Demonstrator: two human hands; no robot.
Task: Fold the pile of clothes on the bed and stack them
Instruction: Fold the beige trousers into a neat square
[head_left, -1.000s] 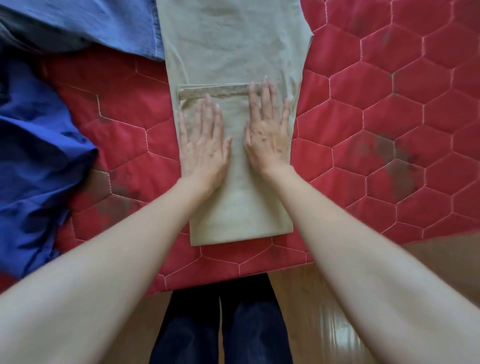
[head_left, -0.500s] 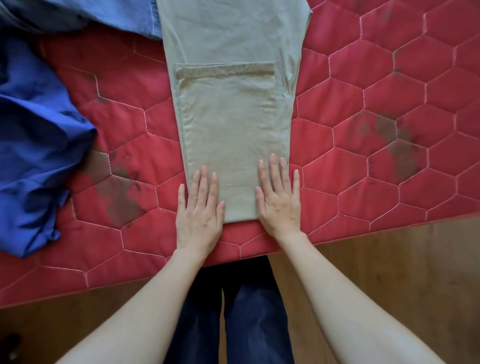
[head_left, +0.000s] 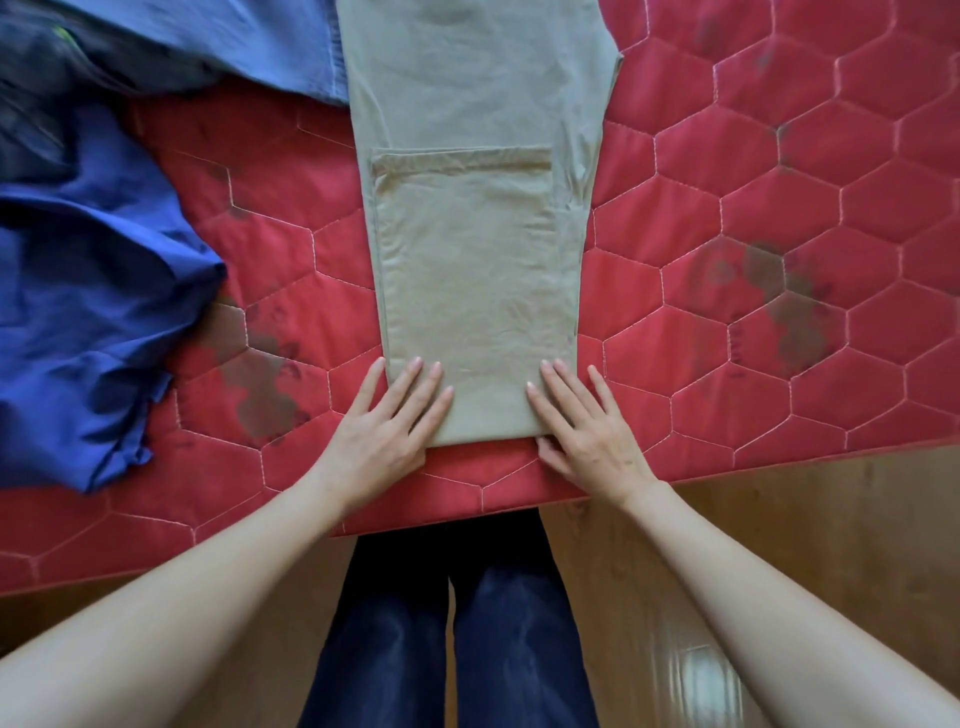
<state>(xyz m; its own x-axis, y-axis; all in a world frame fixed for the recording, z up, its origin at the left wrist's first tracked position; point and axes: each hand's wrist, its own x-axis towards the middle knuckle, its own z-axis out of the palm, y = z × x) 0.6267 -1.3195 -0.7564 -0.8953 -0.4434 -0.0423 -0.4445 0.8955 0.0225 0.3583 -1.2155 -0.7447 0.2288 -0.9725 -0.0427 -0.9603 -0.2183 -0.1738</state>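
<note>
A red quilted mattress (head_left: 779, 218) stitched in hexagons fills most of the view, with dark smudged patches to either side of the hands. On it lies a pair of khaki trousers (head_left: 478, 249), running straight away from the fingertips towards the far edge of the frame. The cloth is a dull olive-tan, smooth but faintly creased, and the trousers are folded lengthwise into one long panel; a second layer lies doubled back on top, its hemmed end forming a crosswise line well beyond the fingers. The near fold edge sits just under the palms, close to the mattress edge.

Out beyond the left fingers, well apart from them, a rumpled royal-blue garment (head_left: 88, 312) lies in a heap, and a lighter blue garment (head_left: 234, 41) lies farther off, touching the trousers' left edge.

The left hand (head_left: 387, 428) lies flat on the near left corner of the trousers, fingers straight and slightly spread — gripping nothing. The right hand (head_left: 589, 434) mirrors it on the near right corner, fingers straight and flat on the cloth, its outer fingers lying past the trousers' side edge on the mattress.
</note>
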